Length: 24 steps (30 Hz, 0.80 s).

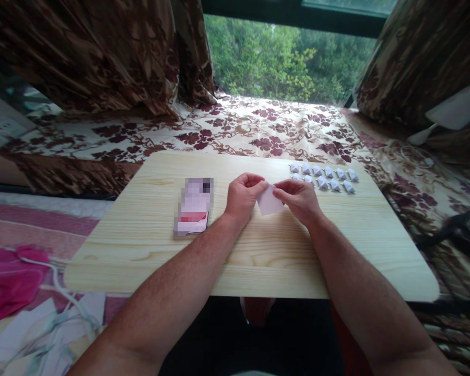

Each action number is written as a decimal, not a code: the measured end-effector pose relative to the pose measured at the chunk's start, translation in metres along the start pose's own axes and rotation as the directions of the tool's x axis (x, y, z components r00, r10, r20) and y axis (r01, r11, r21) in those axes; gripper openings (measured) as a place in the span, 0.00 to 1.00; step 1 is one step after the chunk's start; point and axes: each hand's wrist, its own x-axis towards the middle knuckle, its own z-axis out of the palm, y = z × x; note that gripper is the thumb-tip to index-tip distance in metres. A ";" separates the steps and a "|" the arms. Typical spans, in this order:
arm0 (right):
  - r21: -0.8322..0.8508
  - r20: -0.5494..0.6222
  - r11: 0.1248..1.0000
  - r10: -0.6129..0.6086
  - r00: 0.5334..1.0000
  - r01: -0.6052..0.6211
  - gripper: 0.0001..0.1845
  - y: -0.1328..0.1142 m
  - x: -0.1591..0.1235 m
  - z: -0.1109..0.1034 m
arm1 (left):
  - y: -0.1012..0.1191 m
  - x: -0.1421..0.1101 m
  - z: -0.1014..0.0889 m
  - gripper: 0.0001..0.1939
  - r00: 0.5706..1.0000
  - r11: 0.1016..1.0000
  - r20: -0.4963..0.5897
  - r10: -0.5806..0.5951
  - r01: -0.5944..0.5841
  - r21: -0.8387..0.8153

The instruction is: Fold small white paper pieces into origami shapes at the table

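White paper square [270, 201] between left hand [243, 196] and right hand [297, 197], above a pale wooden table [274, 261].

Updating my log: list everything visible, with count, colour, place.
table: one, pale wood, centre
paper square: one, white, centre
folded papers: eleven visible, white, right rear
likely phone: one, pinkish, table left
window: one, dark-framed, top
trees: several, green, outside
curtains: two, brown, flanking window
floral cloth: one, cream, behind table
likely lamp: one, white, right
bundled cloth: one, pink, left
striped bedding: one, pink, left
loose papers: several, white, lower left
cables: two, white, either side
left hand, right hand: two, bare, holding paper square
forearms: two, bare, foreground
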 end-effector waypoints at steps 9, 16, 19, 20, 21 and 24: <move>0.006 -0.017 1.000 0.000 1.000 0.000 0.11 0.000 0.000 0.001 | 0.003 -0.002 0.001 0.15 1.000 0.999 0.015 -0.015 0.015 0.041; 0.001 0.003 1.000 -0.014 1.000 0.014 0.11 0.004 0.001 0.001 | 0.001 -0.001 0.000 0.14 1.000 0.999 0.029 0.008 -0.009 0.038; 0.006 0.005 1.000 -0.024 1.000 0.024 0.11 0.006 0.001 0.001 | 0.000 -0.001 0.000 0.13 0.999 0.999 0.033 0.022 -0.023 0.043; 0.005 0.002 1.000 -0.028 1.000 0.028 0.10 0.006 0.001 0.000 | 0.000 -0.001 0.000 0.13 0.999 0.999 0.033 0.026 -0.027 0.046; 0.001 -0.001 0.999 -0.032 0.999 0.032 0.10 0.007 0.001 0.000 | 0.000 -0.001 0.000 0.13 0.999 0.998 0.033 0.029 -0.030 0.051; -0.016 -0.006 0.999 -0.046 0.999 0.045 0.10 0.009 0.001 0.000 | 0.000 -0.001 0.000 0.14 0.999 0.998 0.031 0.028 -0.029 0.064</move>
